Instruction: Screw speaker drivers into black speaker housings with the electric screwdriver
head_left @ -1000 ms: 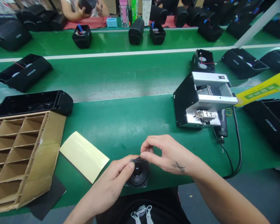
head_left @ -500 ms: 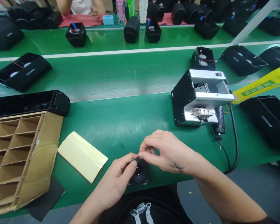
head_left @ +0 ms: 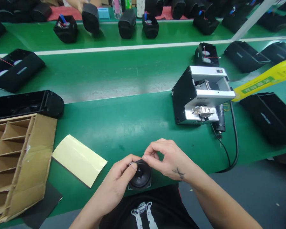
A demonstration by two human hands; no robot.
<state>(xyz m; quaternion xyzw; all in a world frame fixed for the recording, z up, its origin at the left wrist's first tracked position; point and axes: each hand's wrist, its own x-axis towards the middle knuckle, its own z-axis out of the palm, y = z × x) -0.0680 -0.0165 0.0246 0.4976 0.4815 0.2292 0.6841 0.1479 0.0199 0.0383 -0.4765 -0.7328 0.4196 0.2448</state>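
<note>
A round black speaker (head_left: pixel 140 175) with a squarish metal frame sits at the near edge of the green table. My left hand (head_left: pixel 120 181) grips its upper left side, thumb on the rim. Thumb and forefinger of my right hand (head_left: pixel 160 156) are pinched at the speaker's top edge, on the end of a thin dark strip that runs along the rim. Most of that strip is hidden by my fingers. Left of my hands lies a pale yellow sheet (head_left: pixel 79 160).
A cardboard divider box (head_left: pixel 35 162) stands at the left, a black sheet (head_left: pixel 44 205) under its corner. At the right are a silver and black machine (head_left: pixel 201 97), a screwdriver (head_left: pixel 220 119) with a cable and a yellow strip (head_left: pixel 264 81). Black housings (head_left: pixel 21 71) line the belt.
The view has shifted slightly. The dark strip now lies closer along the speaker's rim, between my hands. Across the belt, a person's hand has come to a black housing.
</note>
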